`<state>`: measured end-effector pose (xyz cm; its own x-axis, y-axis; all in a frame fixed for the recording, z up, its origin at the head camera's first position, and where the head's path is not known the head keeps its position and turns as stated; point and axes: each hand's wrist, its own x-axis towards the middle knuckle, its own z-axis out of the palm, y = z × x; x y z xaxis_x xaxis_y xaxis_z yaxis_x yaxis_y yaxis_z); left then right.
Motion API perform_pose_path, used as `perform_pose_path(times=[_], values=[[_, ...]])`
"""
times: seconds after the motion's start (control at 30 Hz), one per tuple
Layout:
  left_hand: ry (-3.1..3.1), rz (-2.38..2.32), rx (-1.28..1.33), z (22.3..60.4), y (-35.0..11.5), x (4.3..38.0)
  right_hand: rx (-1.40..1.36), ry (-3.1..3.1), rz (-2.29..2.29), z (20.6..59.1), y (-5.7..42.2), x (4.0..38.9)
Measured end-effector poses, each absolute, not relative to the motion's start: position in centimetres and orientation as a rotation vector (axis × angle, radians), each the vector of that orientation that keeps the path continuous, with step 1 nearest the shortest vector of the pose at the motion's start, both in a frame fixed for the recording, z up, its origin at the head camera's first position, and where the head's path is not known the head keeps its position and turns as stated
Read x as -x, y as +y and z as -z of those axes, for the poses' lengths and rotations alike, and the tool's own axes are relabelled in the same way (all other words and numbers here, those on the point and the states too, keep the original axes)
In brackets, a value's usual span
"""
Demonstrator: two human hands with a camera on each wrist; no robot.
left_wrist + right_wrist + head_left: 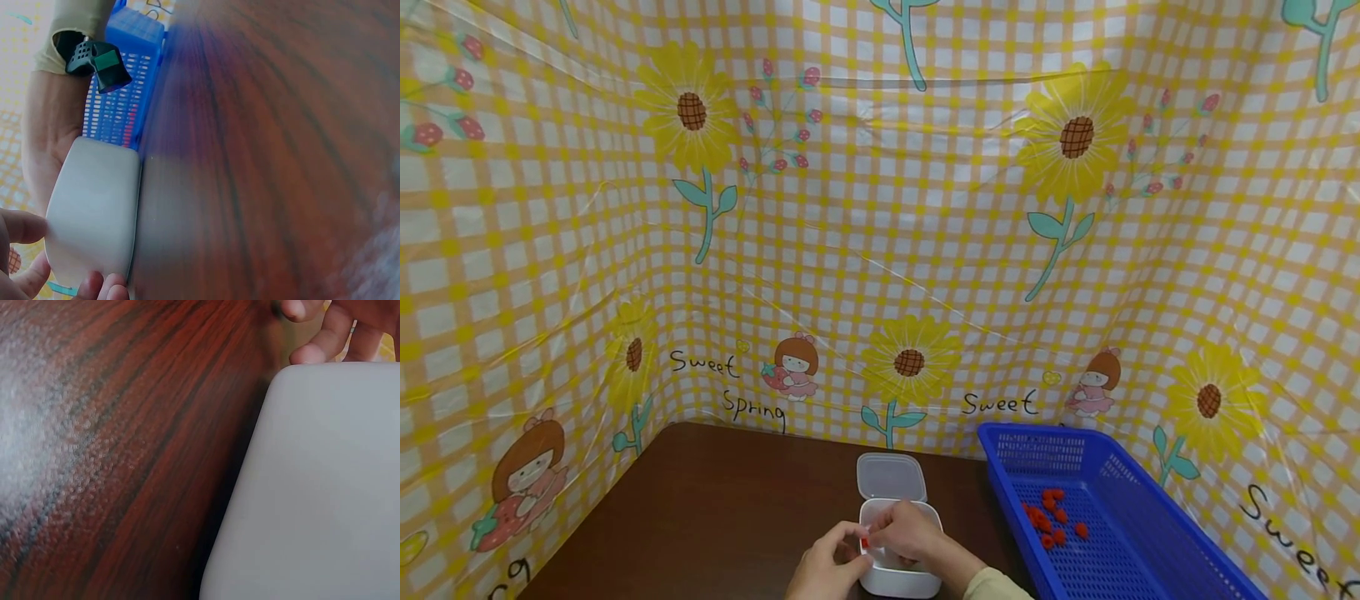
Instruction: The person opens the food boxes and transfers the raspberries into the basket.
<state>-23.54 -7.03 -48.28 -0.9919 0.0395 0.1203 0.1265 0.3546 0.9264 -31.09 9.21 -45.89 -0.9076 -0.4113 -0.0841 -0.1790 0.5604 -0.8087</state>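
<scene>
A white lidded box (901, 581) stands on the table in the head view, its translucent lid (891, 477) folded back. My left hand (827, 567) holds the box at its left side, fingers curved about the rim and wall. The left wrist view shows fingertips (115, 290) against the outside of the box (97, 206). My right hand (906, 532) reaches into the box with curled fingers, pinching a small red piece (865, 542) by the left wall, close to the left fingertips. In the right wrist view the box (325, 487) hides the right fingers.
A blue perforated basket (1120, 542) stands to the right, with several small red raspberry-like pieces (1040, 519) in it. Dark wood tabletop (715, 508) extends left of the box. A checked, flower-printed cloth (865, 208) surrounds the table at the back and sides.
</scene>
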Motion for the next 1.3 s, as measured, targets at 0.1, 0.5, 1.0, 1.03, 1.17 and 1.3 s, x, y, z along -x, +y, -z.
perform_pose_path(times=[0.1,0.5,1.0,1.03,1.17,1.3], values=[[-2.525,1.73,0.152,48.3,-7.0,23.5,0.485,2.545,1.249,46.0,9.2,31.1],[-2.541,1.724,0.105,48.2,-6.9,23.5,0.504,2.557,1.214,46.0,9.2,31.0],[-2.523,1.721,0.119,48.1,-6.8,23.4,0.519,2.488,1.33,44.8,9.5,30.9],[-2.521,1.721,0.12,48.0,-6.8,23.4,0.511,2.48,1.334,44.6,9.5,30.9],[-2.519,1.718,0.122,48.0,-6.8,23.3,0.492,2.461,1.336,43.4,9.9,30.9],[-2.526,1.728,0.11,47.9,-6.7,23.4,0.476,2.476,1.313,41.9,10.5,31.1]])
